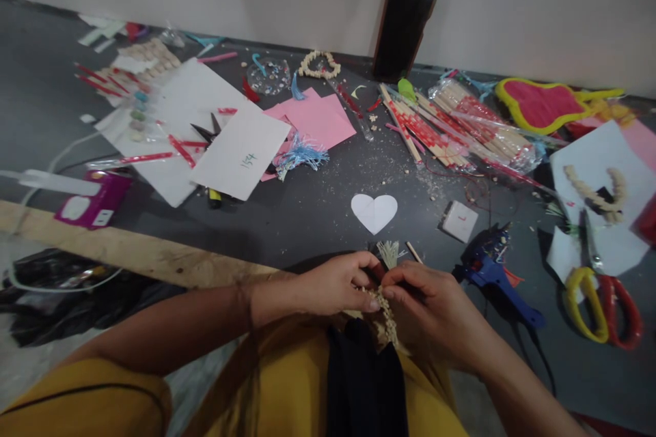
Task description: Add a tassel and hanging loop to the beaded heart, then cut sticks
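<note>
Near the table's front edge, my left hand [341, 283] and my right hand [423, 293] meet over a beige beaded strand [388, 321]. Both are closed, with fingertips pinched on it. The strand hangs below the fingers toward my lap. A pale green tassel [390, 252] shows just beyond my fingertips; whether it joins the strand is hidden. A thin wooden stick [414, 252] lies beside the tassel. Past my hands a white paper heart [374, 213] rests on the dark table.
A blue glue gun [505, 280] and scissors with yellow and red handles [602, 307] lie at right. Bundled sticks [451, 126] lie behind. A phone [410, 13] leans on the wall. White papers [240, 150], pink sheets [320, 119] and a purple box [95, 198] occupy the left.
</note>
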{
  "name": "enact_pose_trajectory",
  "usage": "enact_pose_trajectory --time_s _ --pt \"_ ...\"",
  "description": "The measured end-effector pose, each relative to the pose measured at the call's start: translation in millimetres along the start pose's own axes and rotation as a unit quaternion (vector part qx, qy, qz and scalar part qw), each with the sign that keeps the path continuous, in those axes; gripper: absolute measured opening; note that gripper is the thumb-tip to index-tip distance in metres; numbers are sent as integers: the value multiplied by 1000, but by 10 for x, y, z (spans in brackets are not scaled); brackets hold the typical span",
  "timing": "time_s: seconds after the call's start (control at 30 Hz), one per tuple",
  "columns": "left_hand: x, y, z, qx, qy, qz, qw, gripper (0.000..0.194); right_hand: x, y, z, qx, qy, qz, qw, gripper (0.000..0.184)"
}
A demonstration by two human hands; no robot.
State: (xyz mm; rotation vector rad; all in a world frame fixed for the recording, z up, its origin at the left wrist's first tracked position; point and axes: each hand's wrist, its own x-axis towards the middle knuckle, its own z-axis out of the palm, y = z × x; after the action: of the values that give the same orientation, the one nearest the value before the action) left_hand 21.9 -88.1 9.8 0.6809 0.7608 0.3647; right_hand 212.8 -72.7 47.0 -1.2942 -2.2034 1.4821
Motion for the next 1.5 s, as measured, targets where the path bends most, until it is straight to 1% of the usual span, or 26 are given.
enact_pose_trajectory --time_s 0.17,0.23,0.33,0.4,0.53,0.73,0.9,1.1,1.17,1.27,1.4,1.47,1.5 --pt "13 31 -3 14 -9 -17 1000 37 -17 -13 9 26 5 21 999 17" --pt "13 41 -4 7 -14 -12 1000 35 -18 -23 -2 47 4 29 998 15" --pt "6 45 -3 -9 -5 1 1000 35 -16 -15 -29 71 5 37 997 22" --pt "0 48 -1 -6 5 -1 1000 36 -13 -3 -44 76 6 39 996 26" --pt "-12 60 6 -1 -6 -7 1000 36 -8 -12 -47 78 -17 55 995 21" --pt "-21 61 21 15 6 -13 1000 34 -7 -56 -17 67 -7 72 995 18" --pt "-18 32 24 23 3 -11 1000 30 -4 -53 -11 70 -7 61 996 15" --pt "-15 28 6 6 -14 -15 1000 31 -27 -32 9 95 -14 77 992 18" --pt "-5 31 0 -5 -9 -8 1000 33 -44 -1 8 113 -5 78 990 20" --pt "6 28 -7 -4 15 1 1000 35 -63 51 -1 127 17 67 990 27" --pt "0 23 -11 8 15 -4 1000 31 -60 74 -12 109 4 45 993 26" --pt "-9 25 -9 16 18 -4 1000 31 -67 66 -37 77 25 34 996 27" --pt "-13 29 -8 22 21 -6 1000 32 -81 62 -61 49 48 30 997 27"
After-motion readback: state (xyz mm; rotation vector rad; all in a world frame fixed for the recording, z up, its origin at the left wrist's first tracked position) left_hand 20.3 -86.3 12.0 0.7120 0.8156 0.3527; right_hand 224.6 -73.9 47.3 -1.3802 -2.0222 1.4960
